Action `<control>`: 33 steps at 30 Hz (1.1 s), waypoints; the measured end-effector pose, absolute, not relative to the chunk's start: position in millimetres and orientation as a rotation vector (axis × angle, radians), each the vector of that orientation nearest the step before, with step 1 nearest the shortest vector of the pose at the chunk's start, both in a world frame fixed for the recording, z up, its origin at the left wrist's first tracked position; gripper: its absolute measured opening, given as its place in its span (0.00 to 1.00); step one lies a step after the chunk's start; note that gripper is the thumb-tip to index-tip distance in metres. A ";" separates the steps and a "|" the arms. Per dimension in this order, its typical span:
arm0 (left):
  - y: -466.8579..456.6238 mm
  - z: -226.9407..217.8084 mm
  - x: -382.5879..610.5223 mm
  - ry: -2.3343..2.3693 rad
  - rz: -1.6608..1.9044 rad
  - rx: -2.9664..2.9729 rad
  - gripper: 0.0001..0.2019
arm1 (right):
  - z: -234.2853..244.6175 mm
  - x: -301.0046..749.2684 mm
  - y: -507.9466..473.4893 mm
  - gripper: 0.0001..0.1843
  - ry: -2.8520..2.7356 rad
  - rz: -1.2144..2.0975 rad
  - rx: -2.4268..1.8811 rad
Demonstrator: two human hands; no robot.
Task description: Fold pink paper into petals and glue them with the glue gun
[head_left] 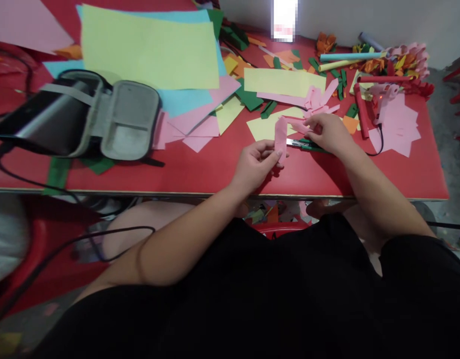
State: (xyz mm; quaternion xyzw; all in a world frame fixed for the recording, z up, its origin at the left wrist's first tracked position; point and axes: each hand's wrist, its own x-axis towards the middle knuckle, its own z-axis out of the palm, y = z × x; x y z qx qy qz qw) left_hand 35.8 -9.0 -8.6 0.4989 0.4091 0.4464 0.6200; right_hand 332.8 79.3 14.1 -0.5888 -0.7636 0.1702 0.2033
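My left hand [257, 162] pinches a pink paper strip [280, 135] between thumb and fingers, holding it upright with a pointed top end. My right hand [329, 132] is closed with its fingertips together at a second piece of pink paper [299, 124], just right of the strip. Whether the two pink pieces are joined at the top I cannot tell. Below my right hand lies a green utility knife [302, 144], its blade end toward the left hand. Cut pink pieces [317, 99] lie loosely heaped beyond the right hand.
A hot glue gun [383, 102] with a cord stands at the right beside red paper rolls [360, 109]. Large yellow sheets [151, 47] and an unzipped case [130, 119] occupy the left. Green and orange scraps lie along the back. The table's front edge [200, 193] runs near my body.
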 end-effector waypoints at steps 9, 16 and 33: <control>-5.7 -2.2 40.5 1.037 0.995 1.126 0.12 | 48.9 285.0 12.8 0.22 -1.608 1.229 -1.312; -7.9 -1.3 40.3 1.060 0.971 1.186 0.13 | 29.1 259.5 10.0 0.19 -1.493 1.218 -1.298; -12.0 -4.5 40.8 0.952 0.977 1.213 0.13 | 25.8 261.9 10.1 0.21 -1.615 1.016 -1.369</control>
